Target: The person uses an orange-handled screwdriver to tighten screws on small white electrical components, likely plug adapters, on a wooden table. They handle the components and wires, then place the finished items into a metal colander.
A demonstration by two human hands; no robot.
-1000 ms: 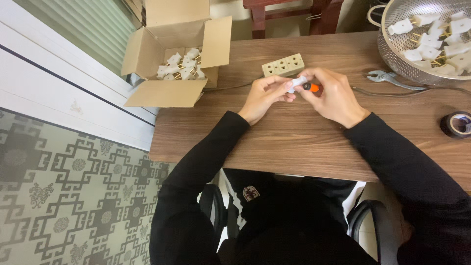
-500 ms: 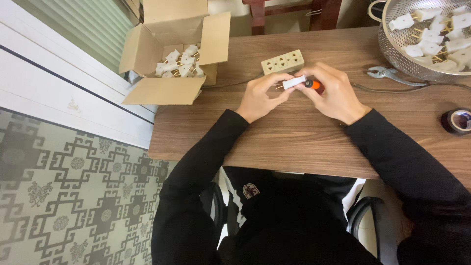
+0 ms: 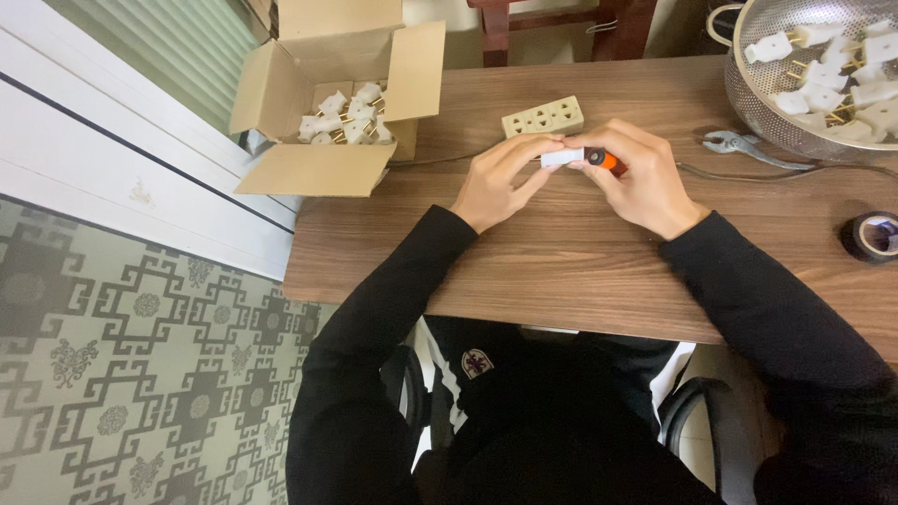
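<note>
Near table edge: left hand (image 3: 496, 187) pinching white plug (image 3: 561, 157) to steady it; right hand (image 3: 645, 182) wrapped around orange-handled screwdriver (image 3: 603, 161), tip meeting plug end-on (tip itself hidden). Just behind plug: beige socket strip (image 3: 543, 117). Right of plug: pliers (image 3: 739, 143), black tape roll (image 3: 872, 236) within reach. Far left of plug: open cardboard box (image 3: 309, 168) holding white plugs; far right: metal colander (image 3: 758, 93) with more.

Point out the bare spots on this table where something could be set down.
Bare wood lies on the table between the forearms and its near edge, and between the cardboard box and left hand. The colander, pliers and tape roll crowd the right.
</note>
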